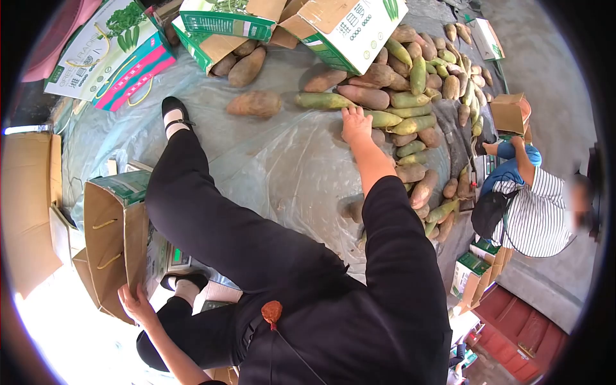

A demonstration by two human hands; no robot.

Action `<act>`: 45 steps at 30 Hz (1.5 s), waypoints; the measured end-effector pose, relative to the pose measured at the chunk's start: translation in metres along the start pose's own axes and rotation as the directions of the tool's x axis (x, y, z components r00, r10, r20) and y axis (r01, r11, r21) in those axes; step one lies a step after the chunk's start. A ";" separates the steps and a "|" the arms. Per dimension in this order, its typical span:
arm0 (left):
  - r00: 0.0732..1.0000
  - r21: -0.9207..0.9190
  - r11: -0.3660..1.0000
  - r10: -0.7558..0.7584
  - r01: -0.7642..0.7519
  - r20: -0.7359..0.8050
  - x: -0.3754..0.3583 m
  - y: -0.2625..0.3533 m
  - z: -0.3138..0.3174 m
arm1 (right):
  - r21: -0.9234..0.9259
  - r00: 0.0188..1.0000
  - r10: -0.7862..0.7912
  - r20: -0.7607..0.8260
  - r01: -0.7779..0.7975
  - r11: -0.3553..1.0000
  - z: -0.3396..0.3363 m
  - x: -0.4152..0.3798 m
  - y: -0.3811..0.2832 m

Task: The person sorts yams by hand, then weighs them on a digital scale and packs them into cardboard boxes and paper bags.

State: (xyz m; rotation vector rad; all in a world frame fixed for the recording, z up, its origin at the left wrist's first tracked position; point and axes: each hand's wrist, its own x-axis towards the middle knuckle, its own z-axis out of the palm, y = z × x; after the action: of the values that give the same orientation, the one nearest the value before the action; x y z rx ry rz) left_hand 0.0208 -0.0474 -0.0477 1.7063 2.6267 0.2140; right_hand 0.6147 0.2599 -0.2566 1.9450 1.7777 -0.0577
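The right hand (357,125), its grip unclear, overlaps a green radish (387,119) running sideways.

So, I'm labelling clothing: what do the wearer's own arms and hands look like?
A plain black fabric sleeve covers the upper right arm, with no marking visible; the right forearm is bare. So is the left forearm; little of its sleeve shows. The right hand and left hand wear no gloves, and no watch or cable shows.

Translucent plastic sheet (276,170) on floor (545,70), green radishes (324,101), brown roots (253,104), printed cartons (353,32)
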 end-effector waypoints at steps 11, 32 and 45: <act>0.996 -0.021 0.996 -0.082 0.083 0.046 0.003 0.004 -0.002 | -0.181 0.992 -0.104 0.066 0.114 0.977 -0.011 -0.004 -0.001; 0.999 -0.076 0.996 -0.043 0.044 0.016 -0.001 0.011 -0.017 | 0.898 0.893 0.151 -0.423 0.392 0.197 -0.106 -0.072 0.001; 0.992 -0.056 0.998 -0.018 0.025 0.123 -0.001 0.011 -0.023 | 0.647 0.667 -0.271 -0.694 0.414 -0.640 -0.366 -0.175 -0.201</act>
State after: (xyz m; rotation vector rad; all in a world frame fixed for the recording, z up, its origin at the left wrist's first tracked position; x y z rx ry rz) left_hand 0.0291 -0.0469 -0.0236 1.6184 2.5251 0.1763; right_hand 0.2906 0.2440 0.0590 1.1758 2.7407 -2.9749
